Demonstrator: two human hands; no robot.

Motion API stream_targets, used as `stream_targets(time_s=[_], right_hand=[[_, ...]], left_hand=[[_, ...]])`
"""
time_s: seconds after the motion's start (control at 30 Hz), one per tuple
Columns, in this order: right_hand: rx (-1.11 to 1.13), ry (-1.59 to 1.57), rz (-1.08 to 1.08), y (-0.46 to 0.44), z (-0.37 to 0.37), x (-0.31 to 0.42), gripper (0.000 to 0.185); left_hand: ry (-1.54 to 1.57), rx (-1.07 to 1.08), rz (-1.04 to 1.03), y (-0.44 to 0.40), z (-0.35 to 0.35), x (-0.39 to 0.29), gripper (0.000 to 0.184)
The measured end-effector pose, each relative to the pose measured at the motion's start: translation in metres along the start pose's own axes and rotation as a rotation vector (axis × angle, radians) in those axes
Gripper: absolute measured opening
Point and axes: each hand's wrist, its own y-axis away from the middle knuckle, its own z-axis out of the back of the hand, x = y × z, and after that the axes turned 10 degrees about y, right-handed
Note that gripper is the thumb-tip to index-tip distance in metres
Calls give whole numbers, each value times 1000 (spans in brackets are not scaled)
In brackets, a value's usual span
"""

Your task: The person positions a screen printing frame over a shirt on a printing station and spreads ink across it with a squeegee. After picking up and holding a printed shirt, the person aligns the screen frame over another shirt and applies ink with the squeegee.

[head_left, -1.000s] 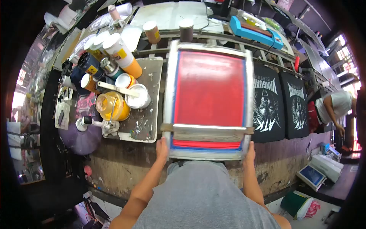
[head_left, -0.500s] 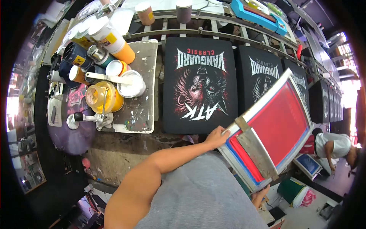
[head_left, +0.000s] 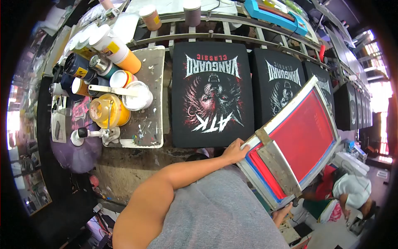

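Note:
A screen printing frame (head_left: 304,135) with red mesh and a whitish rim is held tilted at my right side. My left hand (head_left: 236,152) is closed on its upper left corner. Lower down, my right hand (head_left: 282,214) grips the near corner, its fingers partly hidden by the frame. Across the screen lies a squeegee (head_left: 275,164), with red ink (head_left: 265,174) pooled beside it. Left of the frame, a black shirt (head_left: 211,95) on a platen carries a white, grey and red print. A second black shirt (head_left: 277,79) is partly covered by the frame.
At the left, a stained board (head_left: 151,124) holds several ink tubs, including a yellow tub (head_left: 120,111) and a white tub (head_left: 139,97) with a spatula. Metal rails (head_left: 226,31) run behind the shirts. Another person (head_left: 352,189) bends low at the right, near a green bin (head_left: 314,208).
My view has turned slightly right, so the shirts and tubs sit further left. Both hands keep hold of the frame. The other person has moved nearer and lower, and a blue screen there is out of sight.

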Motion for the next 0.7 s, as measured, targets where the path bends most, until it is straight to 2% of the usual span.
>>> stream_targets(time_s=[0.13,0.2,0.3,0.47,0.7], right_hand=[[29,-4,-27,-14,-26,15,53],[18,37,85,-9,-45,22,50],[102,113,119,-34,-37,19,50],[79,46,75,-13,-63,26,49],[127,65,107,-28,-32,4,55]], left_hand=[[31,-49,21,2,11,2,49],[35,-59,21,4,15,2,48],[66,-128,-33,6,20,3,49],[57,-148,-35,9,27,3,49],[18,-106,-34,12,29,1,51]])
